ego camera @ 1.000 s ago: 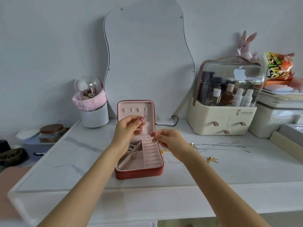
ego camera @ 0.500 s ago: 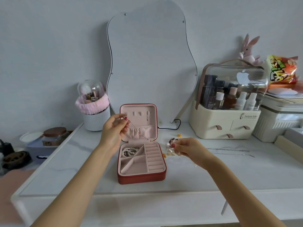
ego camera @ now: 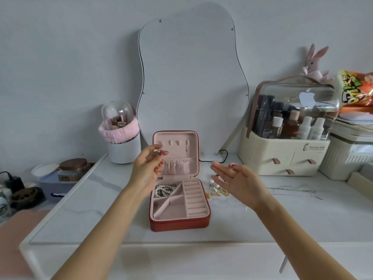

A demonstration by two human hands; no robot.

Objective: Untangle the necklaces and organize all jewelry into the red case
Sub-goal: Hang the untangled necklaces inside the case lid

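Red case (ego camera: 179, 223), lower centre of frame, lid open: pearl strand (ego camera: 164, 189) stowed in upper-left compartment, other compartments unfilled. Left hand (ego camera: 146, 170) pinches a small piece (ego camera: 159, 150) before the lid; right hand (ego camera: 236, 178) flat-open, empty. Outstanding: loose jewelry pile (ego camera: 219, 188) and thin chains (ego camera: 292, 190) on the tabletop (ego camera: 101, 209), right of case.

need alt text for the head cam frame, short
An open red jewelry case stands on a white vanity top; the left hand pinches a small ring in front of its lid, and the right hand hovers open over loose earrings. Pearl strands fill one compartment, and a thin chain lies to the right.
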